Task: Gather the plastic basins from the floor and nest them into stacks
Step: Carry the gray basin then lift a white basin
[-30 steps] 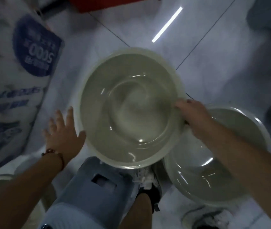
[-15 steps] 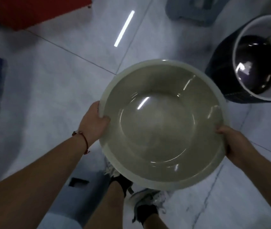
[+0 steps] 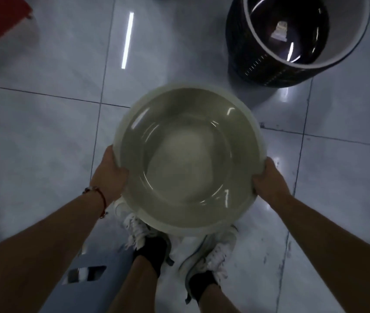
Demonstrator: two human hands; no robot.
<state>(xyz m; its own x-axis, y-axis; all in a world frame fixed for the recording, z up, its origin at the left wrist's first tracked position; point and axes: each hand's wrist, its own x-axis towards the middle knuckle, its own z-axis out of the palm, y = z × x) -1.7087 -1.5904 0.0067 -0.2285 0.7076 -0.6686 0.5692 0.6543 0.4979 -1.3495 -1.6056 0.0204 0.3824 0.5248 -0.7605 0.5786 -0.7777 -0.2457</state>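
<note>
A pale plastic basin (image 3: 188,159) is held open side up above the tiled floor (image 3: 44,132), over the person's white sneakers (image 3: 211,251). The left hand (image 3: 109,175) grips its left rim, the right hand (image 3: 269,181) grips the right rim. A dark round bin (image 3: 269,68) stands beyond, well apart

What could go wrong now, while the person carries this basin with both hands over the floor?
1. The basin hides part of the shoes and the floor ahead, so the person might trip, perhaps on the dark bin nearby.
2. The tiles look glossy, so a slip seems possible.
3. The left hand and right hand grip only the rim, so the basin could tilt.
</note>
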